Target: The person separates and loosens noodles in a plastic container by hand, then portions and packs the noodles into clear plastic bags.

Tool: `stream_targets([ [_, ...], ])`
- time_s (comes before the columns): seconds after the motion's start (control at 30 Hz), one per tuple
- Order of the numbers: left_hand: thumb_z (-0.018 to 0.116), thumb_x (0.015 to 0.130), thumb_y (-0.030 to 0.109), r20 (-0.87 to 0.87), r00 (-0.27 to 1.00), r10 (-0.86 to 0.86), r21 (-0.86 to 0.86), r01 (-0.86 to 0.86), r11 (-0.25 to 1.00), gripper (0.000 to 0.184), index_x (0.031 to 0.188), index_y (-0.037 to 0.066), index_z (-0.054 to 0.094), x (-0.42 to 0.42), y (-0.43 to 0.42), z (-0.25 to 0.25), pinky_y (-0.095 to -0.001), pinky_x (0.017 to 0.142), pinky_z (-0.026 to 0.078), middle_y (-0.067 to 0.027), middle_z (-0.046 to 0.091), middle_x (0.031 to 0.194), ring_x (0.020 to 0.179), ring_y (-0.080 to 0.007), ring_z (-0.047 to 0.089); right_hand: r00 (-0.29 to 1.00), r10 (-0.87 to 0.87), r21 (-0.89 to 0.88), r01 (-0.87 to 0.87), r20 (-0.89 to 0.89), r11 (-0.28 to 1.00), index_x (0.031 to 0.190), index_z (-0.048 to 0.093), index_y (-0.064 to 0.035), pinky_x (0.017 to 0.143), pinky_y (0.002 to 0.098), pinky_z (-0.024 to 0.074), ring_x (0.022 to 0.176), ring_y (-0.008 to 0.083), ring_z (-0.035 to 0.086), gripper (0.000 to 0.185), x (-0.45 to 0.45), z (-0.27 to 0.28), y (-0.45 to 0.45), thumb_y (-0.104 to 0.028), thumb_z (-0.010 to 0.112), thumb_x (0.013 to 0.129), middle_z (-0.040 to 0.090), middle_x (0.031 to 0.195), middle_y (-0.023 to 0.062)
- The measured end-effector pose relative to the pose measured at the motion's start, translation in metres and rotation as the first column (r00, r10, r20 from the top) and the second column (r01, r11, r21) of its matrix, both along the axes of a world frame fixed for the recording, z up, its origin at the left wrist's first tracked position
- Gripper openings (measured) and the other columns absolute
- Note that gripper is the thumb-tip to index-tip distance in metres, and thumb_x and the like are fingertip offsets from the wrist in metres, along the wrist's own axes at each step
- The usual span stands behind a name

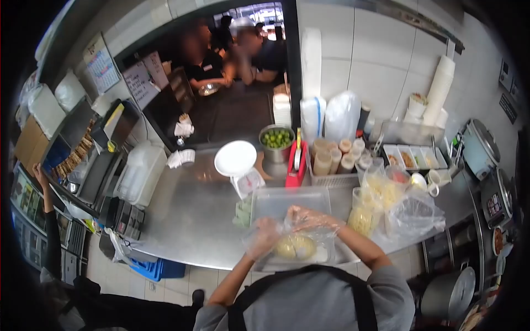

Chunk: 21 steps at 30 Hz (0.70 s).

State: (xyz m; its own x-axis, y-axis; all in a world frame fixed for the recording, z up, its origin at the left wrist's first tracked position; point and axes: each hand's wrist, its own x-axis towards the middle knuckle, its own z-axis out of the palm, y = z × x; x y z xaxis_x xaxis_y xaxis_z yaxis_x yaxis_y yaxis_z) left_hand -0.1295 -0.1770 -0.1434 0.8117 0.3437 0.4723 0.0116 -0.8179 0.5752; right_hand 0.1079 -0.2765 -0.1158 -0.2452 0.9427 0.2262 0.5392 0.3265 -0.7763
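A clear plastic bag with pale yellow food [295,247] lies low in front of me, over a translucent plastic tub [292,201] on the steel counter. My left hand [265,238], slightly blurred, is closed on the bag's left side near its top. Opposite it, my right hand [306,219] pinches the bag's upper edge with bent fingers. Both hands look covered by thin clear film, perhaps gloves. What exactly the yellow food is, I cannot make out. A crumpled green cloth [242,211] sits just left of the tub.
Behind the tub stand a scale [251,182] with a white plate [236,158], a red tape dispenser [296,165] and a steel pot of green pieces [277,143]. Bagged yellow food [363,218] and a bottle basket [334,179] are at right. Another person's arm [49,209] reaches at far left.
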Motion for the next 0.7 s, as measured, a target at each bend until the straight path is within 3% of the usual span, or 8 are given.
stream_targets([
  [0.17, 0.063, 0.074, 0.021, 0.016, 0.993, -0.117, 0.074, 0.115, 0.991, 0.037, 0.108, 0.007, 0.056, 0.008, -0.007, 0.040, -0.0432, 0.089, 0.034, -0.0154, 0.048, 0.106, 0.100, -0.0349, 0.044, 0.846, 0.011, -0.349, -0.232, -0.533, 0.908, 0.138, 0.037, -0.0090, 0.100, 0.0312, 0.0334, 0.119, 0.0188, 0.041, 0.063, 0.008, 0.008, 0.024, -0.025, 0.063, 0.083, 0.048, 0.126, 0.0064],
  [0.23, 0.062, 0.074, 0.021, -0.007, 0.985, -0.173, 0.125, 0.173, 0.977, 0.038, 0.109, 0.006, 0.055, 0.007, -0.011, 0.058, -0.0446, 0.090, 0.033, -0.0158, 0.049, 0.106, 0.101, -0.0346, 0.044, 0.933, 0.232, -0.312, -0.316, -0.277, 0.896, 0.128, 0.047, -0.0054, 0.096, 0.0338, 0.0380, 0.109, 0.0194, 0.048, 0.051, 0.013, -0.062, 0.055, -0.020, 0.062, 0.081, 0.053, 0.118, 0.0071],
  [0.3, 0.060, 0.075, 0.019, -0.079, 0.971, -0.226, 0.120, 0.234, 0.965, 0.040, 0.111, 0.003, 0.054, 0.011, -0.017, 0.077, -0.0473, 0.093, 0.030, -0.0171, 0.048, 0.108, 0.103, -0.0342, 0.044, 0.920, 0.241, -0.194, -0.310, -0.310, 0.931, 0.118, 0.054, -0.0039, 0.091, 0.0343, 0.0415, 0.102, 0.0188, 0.053, 0.041, -0.002, -0.087, 0.066, -0.017, 0.061, 0.079, 0.057, 0.111, 0.0075],
  [0.33, 0.060, 0.074, 0.020, -0.130, 0.971, -0.201, 0.131, 0.218, 0.967, 0.039, 0.109, 0.003, 0.055, 0.014, -0.018, 0.084, -0.0475, 0.091, 0.032, -0.0169, 0.050, 0.106, 0.100, -0.0340, 0.046, 0.860, 0.152, -0.107, -0.231, -0.487, 0.967, 0.113, 0.056, -0.0042, 0.088, 0.0335, 0.0429, 0.099, 0.0179, 0.054, 0.037, -0.018, -0.077, 0.054, -0.017, 0.060, 0.079, 0.060, 0.108, 0.0075],
  [0.4, 0.059, 0.074, 0.021, -0.239, 0.958, -0.161, 0.132, 0.196, 0.972, 0.037, 0.107, 0.003, 0.057, 0.018, -0.026, 0.092, -0.0478, 0.088, 0.034, -0.0165, 0.054, 0.100, 0.094, -0.0336, 0.050, 0.873, 0.072, -0.076, -0.124, -0.482, 0.989, 0.105, 0.059, -0.0048, 0.085, 0.0322, 0.0441, 0.095, 0.0166, 0.056, 0.029, -0.047, -0.040, 0.038, -0.017, 0.058, 0.078, 0.063, 0.102, 0.0075],
  [0.47, 0.059, 0.074, 0.024, -0.481, 0.860, -0.171, 0.155, 0.276, 0.949, 0.036, 0.103, 0.002, 0.059, 0.022, -0.040, 0.106, -0.0455, 0.087, 0.037, -0.0169, 0.057, 0.098, 0.092, -0.0342, 0.053, 0.995, 0.080, -0.117, -0.087, -0.062, 0.989, 0.096, 0.063, -0.0054, 0.083, 0.0313, 0.0441, 0.094, 0.0157, 0.057, 0.022, -0.051, 0.001, 0.047, -0.018, 0.057, 0.078, 0.065, 0.098, 0.0073],
  [0.53, 0.060, 0.074, 0.027, -0.539, 0.830, -0.145, 0.141, 0.258, 0.956, 0.036, 0.100, 0.002, 0.061, 0.027, -0.048, 0.111, -0.0435, 0.086, 0.040, -0.0173, 0.058, 0.098, 0.092, -0.0347, 0.054, 0.983, -0.135, -0.199, 0.107, -0.128, 0.974, 0.090, 0.065, -0.0051, 0.080, 0.0325, 0.0457, 0.089, 0.0166, 0.059, 0.018, -0.045, -0.038, 0.062, -0.018, 0.060, 0.078, 0.067, 0.094, 0.0079],
  [0.7, 0.059, 0.077, 0.032, -0.416, 0.903, -0.110, 0.051, 0.144, 0.988, 0.035, 0.097, 0.003, 0.062, 0.024, -0.046, 0.077, -0.0402, 0.082, 0.044, -0.0172, 0.061, 0.096, 0.089, -0.0343, 0.057, 0.932, -0.350, -0.331, 0.301, -0.097, 0.894, 0.080, 0.068, -0.0046, 0.070, 0.0361, 0.0485, 0.076, 0.0204, 0.062, 0.024, -0.044, -0.058, 0.086, -0.028, 0.068, 0.074, 0.068, 0.082, 0.0099],
])
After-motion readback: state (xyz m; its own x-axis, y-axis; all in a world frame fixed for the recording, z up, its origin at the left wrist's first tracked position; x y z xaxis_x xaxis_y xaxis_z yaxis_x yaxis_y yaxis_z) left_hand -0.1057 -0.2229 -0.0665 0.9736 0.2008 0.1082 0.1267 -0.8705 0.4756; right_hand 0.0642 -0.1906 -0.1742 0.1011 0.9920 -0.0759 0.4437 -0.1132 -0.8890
